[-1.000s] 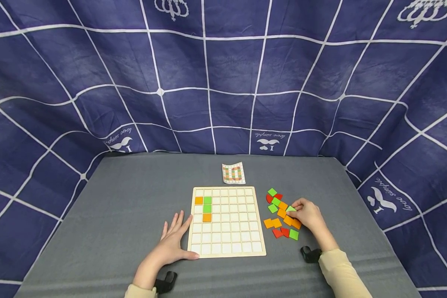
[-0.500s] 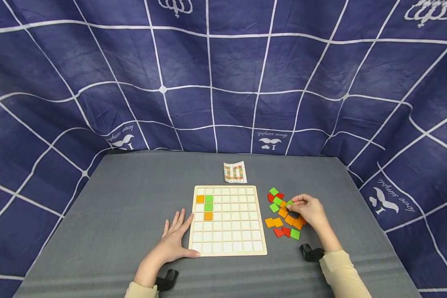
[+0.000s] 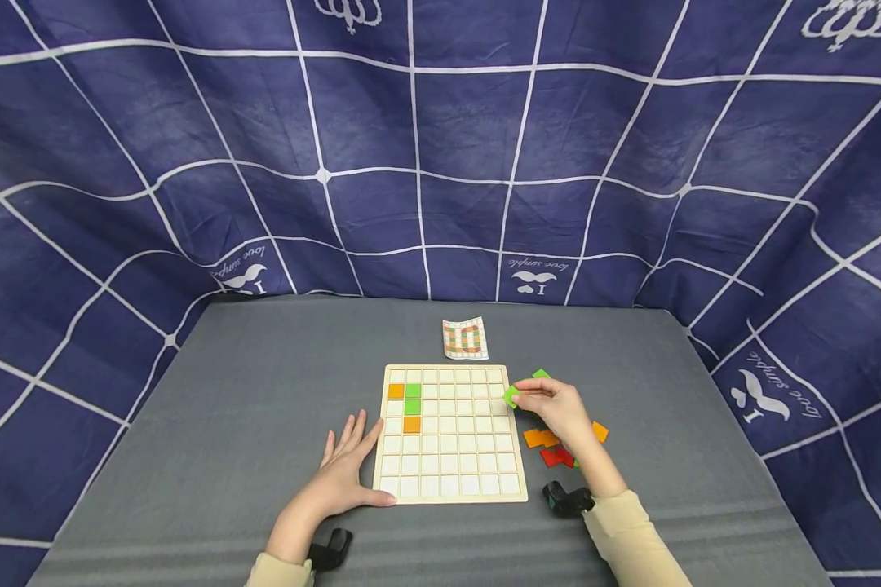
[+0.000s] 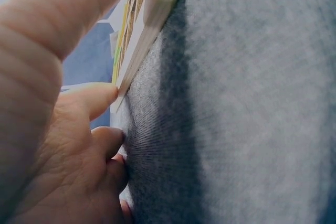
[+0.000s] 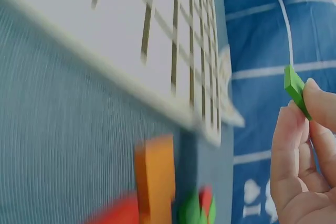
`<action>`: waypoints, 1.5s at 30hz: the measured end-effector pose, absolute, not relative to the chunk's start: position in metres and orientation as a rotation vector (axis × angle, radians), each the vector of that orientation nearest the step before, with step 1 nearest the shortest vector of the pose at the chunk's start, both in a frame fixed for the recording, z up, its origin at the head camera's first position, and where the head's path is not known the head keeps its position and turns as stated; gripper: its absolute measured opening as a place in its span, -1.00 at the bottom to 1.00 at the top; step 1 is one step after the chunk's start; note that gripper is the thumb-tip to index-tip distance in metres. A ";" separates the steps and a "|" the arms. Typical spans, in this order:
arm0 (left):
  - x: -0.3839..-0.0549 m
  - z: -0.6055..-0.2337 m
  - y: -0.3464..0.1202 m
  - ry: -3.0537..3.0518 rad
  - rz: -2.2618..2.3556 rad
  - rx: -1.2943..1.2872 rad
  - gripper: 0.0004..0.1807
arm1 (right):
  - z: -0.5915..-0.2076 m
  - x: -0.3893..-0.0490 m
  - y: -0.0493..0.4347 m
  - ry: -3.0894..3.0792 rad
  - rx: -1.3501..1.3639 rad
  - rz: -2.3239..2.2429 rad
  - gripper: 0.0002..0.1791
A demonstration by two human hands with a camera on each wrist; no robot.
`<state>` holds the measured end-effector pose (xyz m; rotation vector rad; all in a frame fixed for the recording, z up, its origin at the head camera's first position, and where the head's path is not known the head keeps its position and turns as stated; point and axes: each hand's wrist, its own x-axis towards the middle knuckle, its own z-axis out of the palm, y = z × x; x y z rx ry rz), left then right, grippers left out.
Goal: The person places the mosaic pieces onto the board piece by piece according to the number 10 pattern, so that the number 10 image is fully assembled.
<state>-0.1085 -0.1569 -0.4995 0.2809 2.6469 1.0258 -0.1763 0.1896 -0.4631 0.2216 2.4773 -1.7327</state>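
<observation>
My right hand (image 3: pixel 560 410) pinches a green square tile (image 5: pixel 296 88) between thumb and fingertips, over the right edge of the grid board (image 3: pixel 458 465). The board is pale wood with rows of square cells. In its upper left part lie two orange and two green tiles, one of them a green tile (image 3: pixel 413 407). My left hand (image 3: pixel 343 477) lies spread at the board's left side, thumb at the lower left corner and index fingertip at the left edge. In the left wrist view its fingertips rest on the cloth beside the board's side.
Loose tiles lie right of the board, partly hidden by my right hand and forearm: orange tiles (image 3: pixel 542 439), red tiles (image 3: pixel 555 457) and a green one (image 3: pixel 541 373). A small printed pattern card (image 3: pixel 465 338) lies behind the board. A blue curtain (image 3: pixel 455 212) surrounds the grey table.
My right hand has lifted the green tile from the loose tiles and carried it left to the board's right edge. The left hand has stayed in place.
</observation>
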 end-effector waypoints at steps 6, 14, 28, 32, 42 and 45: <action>-0.108 -0.501 -0.159 2.643 1.021 0.271 0.38 | -0.465 -0.174 0.148 2.366 0.108 -1.818 -0.74; -0.107 -0.501 -0.160 2.646 1.023 0.260 0.38 | -0.476 -0.168 0.101 2.280 -0.053 -1.801 -0.79; -0.107 -0.500 -0.156 2.656 1.013 0.278 0.36 | -0.487 -0.157 0.059 2.454 -0.324 -1.507 -0.93; -0.107 -0.500 -0.156 2.659 1.015 0.273 0.36 | -0.488 -0.157 0.054 2.540 -0.391 -1.416 -0.94; -0.107 -0.499 -0.156 2.660 1.022 0.277 0.35 | -0.491 -0.156 0.048 2.721 -0.517 -1.252 -0.95; -0.106 -0.499 -0.156 2.653 1.023 0.281 0.35 | -0.491 -0.155 0.046 2.777 -0.550 -1.185 -0.93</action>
